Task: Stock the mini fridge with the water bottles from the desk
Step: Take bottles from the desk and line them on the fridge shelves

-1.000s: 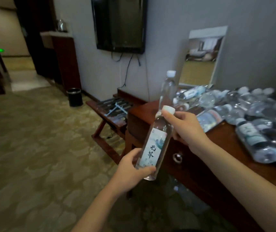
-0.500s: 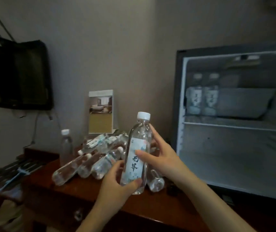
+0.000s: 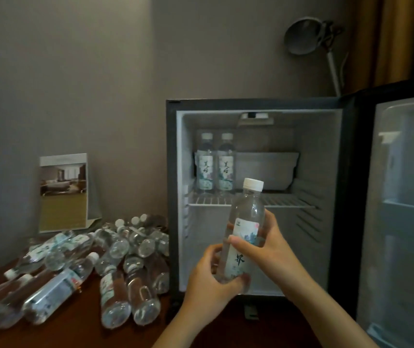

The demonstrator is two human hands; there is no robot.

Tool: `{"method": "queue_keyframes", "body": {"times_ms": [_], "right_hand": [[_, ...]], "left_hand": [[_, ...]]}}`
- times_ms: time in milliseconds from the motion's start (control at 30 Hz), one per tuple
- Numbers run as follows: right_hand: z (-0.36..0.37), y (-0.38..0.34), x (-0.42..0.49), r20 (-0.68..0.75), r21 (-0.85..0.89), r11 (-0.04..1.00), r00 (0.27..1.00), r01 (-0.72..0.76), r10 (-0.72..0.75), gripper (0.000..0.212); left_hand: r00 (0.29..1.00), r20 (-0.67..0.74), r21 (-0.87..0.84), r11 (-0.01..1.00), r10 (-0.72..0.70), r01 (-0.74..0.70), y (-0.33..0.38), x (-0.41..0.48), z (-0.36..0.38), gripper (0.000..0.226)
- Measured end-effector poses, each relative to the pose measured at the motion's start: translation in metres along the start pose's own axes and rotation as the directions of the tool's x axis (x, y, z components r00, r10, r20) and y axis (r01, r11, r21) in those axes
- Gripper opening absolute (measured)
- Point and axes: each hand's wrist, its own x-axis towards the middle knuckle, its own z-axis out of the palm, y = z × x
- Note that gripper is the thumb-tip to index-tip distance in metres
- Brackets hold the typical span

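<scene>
water bottle (image 3: 244,229) — upright, gripped at the base by the left hand (image 3: 211,280) and round the label by the right hand (image 3: 266,249) — before the open fridge (image 3: 258,104).

We see a card (image 3: 63,194) with a hotel-room photo standing upright against the grey wall (image 3: 75,71). Up on our right a grey lamp (image 3: 301,36) tilts on a thin stem, just beside a mustard curtain (image 3: 401,38) that hangs in folds.
</scene>
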Motion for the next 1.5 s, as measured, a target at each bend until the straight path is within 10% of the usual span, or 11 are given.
{"method": "queue_keyframes", "body": {"times_ms": [467,667,1067,1500], "right_hand": [[-0.053,-0.01,0.116,-0.276,-0.036,0.998,0.96,0.045,-0.053,0.048],[-0.049,0.013,0.177,-0.114,0.027,1.0,0.993,0.012,-0.009,0.077],[-0.042,0.048,0.223,-0.065,-0.097,0.99,0.993,-0.101,0.095,0.05],[-0.034,0.056,0.226,-0.083,-0.191,0.969,0.986,-0.157,0.144,0.059]], "left_hand": [[0.986,-0.14,0.109,0.991,0.094,-0.079,0.04,0.125,0.063,0.042],[0.983,-0.091,0.363,0.924,0.161,-0.118,0.046,0.181,0.058,0.046],[0.952,-0.192,0.605,0.793,0.238,-0.076,0.018,0.211,0.049,0.021],[0.964,-0.207,0.514,0.857,0.168,-0.039,0.025,0.213,0.039,0.035]]}}
